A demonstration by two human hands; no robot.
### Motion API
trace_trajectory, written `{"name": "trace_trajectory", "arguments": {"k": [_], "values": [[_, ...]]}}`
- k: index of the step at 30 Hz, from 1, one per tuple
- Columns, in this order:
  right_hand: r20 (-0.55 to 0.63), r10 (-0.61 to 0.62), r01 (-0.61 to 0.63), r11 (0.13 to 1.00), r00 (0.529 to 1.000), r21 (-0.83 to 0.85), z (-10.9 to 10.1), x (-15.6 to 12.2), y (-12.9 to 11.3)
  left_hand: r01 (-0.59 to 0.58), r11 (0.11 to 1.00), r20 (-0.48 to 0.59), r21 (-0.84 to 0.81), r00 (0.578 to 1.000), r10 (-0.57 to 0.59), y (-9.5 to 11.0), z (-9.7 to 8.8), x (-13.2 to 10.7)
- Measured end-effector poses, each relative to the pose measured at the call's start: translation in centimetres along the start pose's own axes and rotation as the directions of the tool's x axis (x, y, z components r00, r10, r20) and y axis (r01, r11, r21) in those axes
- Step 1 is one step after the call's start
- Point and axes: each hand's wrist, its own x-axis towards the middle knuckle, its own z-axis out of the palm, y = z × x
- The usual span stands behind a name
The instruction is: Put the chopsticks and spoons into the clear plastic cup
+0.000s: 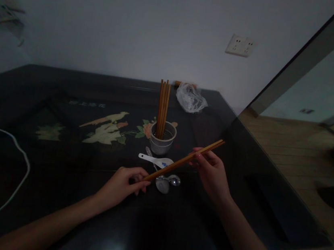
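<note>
Both hands hold one pair of wooden chopsticks (180,162) slanted above the dark table (66,100). My left hand (123,186) pinches the lower end and my right hand (211,173) grips near the upper end. Just beyond them a small pale holder cup (162,140) stands with several upright wooden chopsticks (162,107) in it. In front of the cup lie a white ceramic spoon (156,160) and two metal spoons (167,183), under the held chopsticks.
A crumpled clear plastic bag (191,98) lies at the table's far right corner. A white cable (11,179) loops across the left side. The tabletop carries a bird-and-flower inlay (105,127). A wall socket (240,45) sits above; wooden floor (298,149) at right.
</note>
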Motion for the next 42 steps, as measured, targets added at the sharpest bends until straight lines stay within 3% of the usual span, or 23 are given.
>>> {"name": "trace_trajectory", "arguments": {"k": [8, 13, 16, 19, 21, 22, 25, 30, 42], "values": [[-0.041, -0.108, 0.105, 0.993, 0.993, -0.059, 0.3, 0.1, -0.4, -0.088, 0.991, -0.086, -0.102, 0.993, 0.079, -1.5, 1.1, 0.0], [-0.054, -0.270, 0.262, 0.958, 0.961, -0.120, 0.6, 1.5, -4.2, -0.229, 0.968, -0.122, -0.106, 0.969, 0.216, -1.9, 1.5, 0.0], [-0.025, -0.445, 0.431, 0.878, 0.895, -0.210, 1.9, 2.5, -7.9, -0.269, 0.962, -0.085, -0.053, 0.961, 0.264, -1.9, 1.4, -0.2], [0.030, -0.617, 0.596, 0.745, 0.787, -0.301, 4.2, 3.7, -11.2, -0.291, 0.956, -0.062, -0.038, 0.956, 0.288, -2.1, 1.4, -0.3], [0.116, -0.675, 0.663, 0.653, 0.729, -0.367, 5.8, 4.7, -12.6, -0.301, 0.953, -0.053, -0.020, 0.953, 0.300, -2.3, 1.5, -0.3], [0.176, -0.669, 0.673, 0.621, 0.722, -0.402, 6.5, 5.4, -12.8, -0.303, 0.953, -0.052, -0.008, 0.952, 0.302, -2.4, 1.6, -0.3], [0.330, -0.543, 0.631, 0.591, 0.772, -0.503, 8.0, 7.7, -12.2, -0.291, 0.956, -0.038, 0.021, 0.956, 0.292, -2.4, 1.6, -0.2], [0.369, -0.411, 0.552, 0.589, 0.834, -0.591, 8.8, 10.7, -8.9, -0.311, 0.950, -0.005, 0.022, 0.950, 0.311, -2.6, 1.6, -0.1], [0.404, -0.285, 0.481, 0.673, 0.869, -0.562, 8.5, 12.4, -4.8, -0.333, 0.942, 0.026, 0.046, 0.943, 0.332, -2.5, 1.4, -0.2]]}}
